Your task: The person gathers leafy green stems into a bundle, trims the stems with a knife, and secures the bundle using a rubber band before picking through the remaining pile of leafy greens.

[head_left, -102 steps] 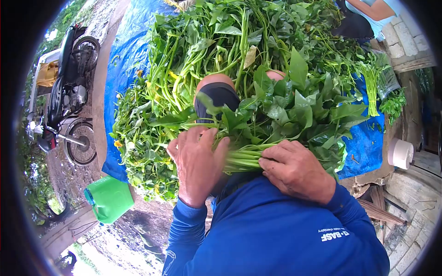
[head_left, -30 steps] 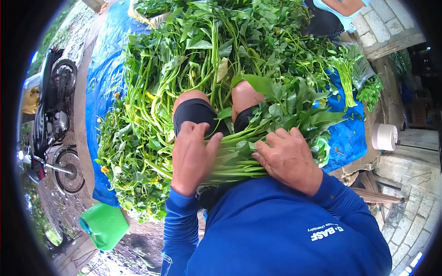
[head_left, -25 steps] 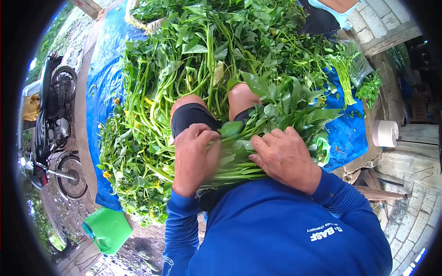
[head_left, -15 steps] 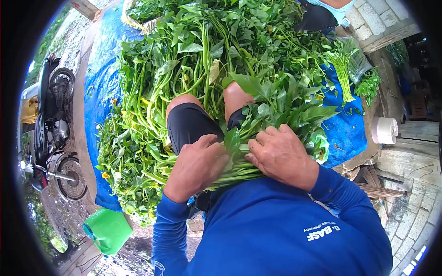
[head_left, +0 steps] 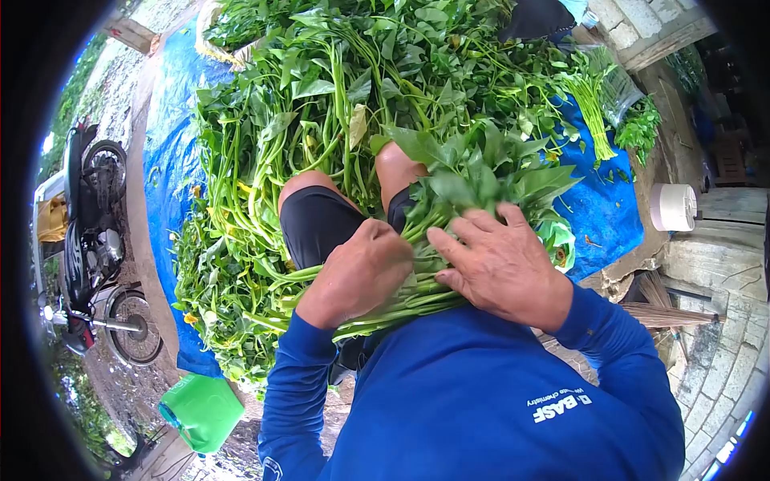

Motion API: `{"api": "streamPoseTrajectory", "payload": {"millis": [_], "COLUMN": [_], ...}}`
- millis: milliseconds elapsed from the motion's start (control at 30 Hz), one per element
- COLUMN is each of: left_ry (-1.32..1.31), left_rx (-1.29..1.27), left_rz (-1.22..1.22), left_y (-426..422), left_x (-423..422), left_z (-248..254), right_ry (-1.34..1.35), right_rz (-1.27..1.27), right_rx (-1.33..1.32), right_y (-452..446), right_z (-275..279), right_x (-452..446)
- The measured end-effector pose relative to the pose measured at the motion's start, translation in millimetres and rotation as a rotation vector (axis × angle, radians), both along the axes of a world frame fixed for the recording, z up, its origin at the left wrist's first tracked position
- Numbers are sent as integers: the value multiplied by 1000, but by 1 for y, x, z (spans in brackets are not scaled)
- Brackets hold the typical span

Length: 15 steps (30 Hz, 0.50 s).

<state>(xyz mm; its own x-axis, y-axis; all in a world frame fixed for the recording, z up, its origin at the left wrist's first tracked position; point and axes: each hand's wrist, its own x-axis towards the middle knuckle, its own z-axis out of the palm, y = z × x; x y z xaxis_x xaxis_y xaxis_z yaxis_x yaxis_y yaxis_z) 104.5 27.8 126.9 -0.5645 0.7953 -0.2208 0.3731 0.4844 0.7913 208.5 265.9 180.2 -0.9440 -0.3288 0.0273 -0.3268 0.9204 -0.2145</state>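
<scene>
A bundle of water spinach (head_left: 445, 301) lies across my lap, its stems to the left and broad leaves to the upper right. My left hand (head_left: 365, 268) is closed in a fist over the stems, slightly blurred; what its fingers hold is hidden. Flat on the bundle by the leaves, my right hand (head_left: 509, 260) is open with its fingers spread. A large heap of loose water spinach (head_left: 321, 104) surrounds my knees on a blue tarp (head_left: 605, 216).
Tied long green stems (head_left: 589, 116) lie at the tarp's right side. A white bucket (head_left: 672, 207) stands beyond it, near a stick broom (head_left: 666, 313). At left are a green plastic container (head_left: 202, 409) and a parked motorcycle (head_left: 96, 248). Part of another person (head_left: 537, 18) shows at the top.
My left hand has moved slightly right and curled into a fist. My right hand has opened from its grip, fingers spreading over the bundle. Leaves near it are blurred by motion.
</scene>
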Motion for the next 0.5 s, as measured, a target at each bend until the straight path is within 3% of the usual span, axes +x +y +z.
{"api": "streamPoseTrajectory", "payload": {"millis": [67, 100, 200, 233, 333, 467, 500], "left_ry": [-26, -78, -169, -156, -73, -26, -144], "left_rx": [69, -15, -210, -231, -326, -359, -354], "left_rz": [160, 154, 66, -12, -180, -241, -221], "left_y": [5, 6, 9, 12, 19, 36, 36], "left_x": [8, 7, -1, -6, -18, -31, -33], "left_z": [-2, -2, -4, -5, 1, 11, 4], "right_ry": [-230, -340, -281, -32, -78, -468, -515], "right_rz": [-101, -129, -90, -37, -75, -173, -120], "right_rx": [0, 26, 53, 30, 59, -130, -16], "right_y": [-2, -6, -5, 0, 7, 3, 5], "right_z": [8, 5, 7, -2, -2, 19, 22], "right_x": [12, 14, 11, 11, 12, 0, -7]}}
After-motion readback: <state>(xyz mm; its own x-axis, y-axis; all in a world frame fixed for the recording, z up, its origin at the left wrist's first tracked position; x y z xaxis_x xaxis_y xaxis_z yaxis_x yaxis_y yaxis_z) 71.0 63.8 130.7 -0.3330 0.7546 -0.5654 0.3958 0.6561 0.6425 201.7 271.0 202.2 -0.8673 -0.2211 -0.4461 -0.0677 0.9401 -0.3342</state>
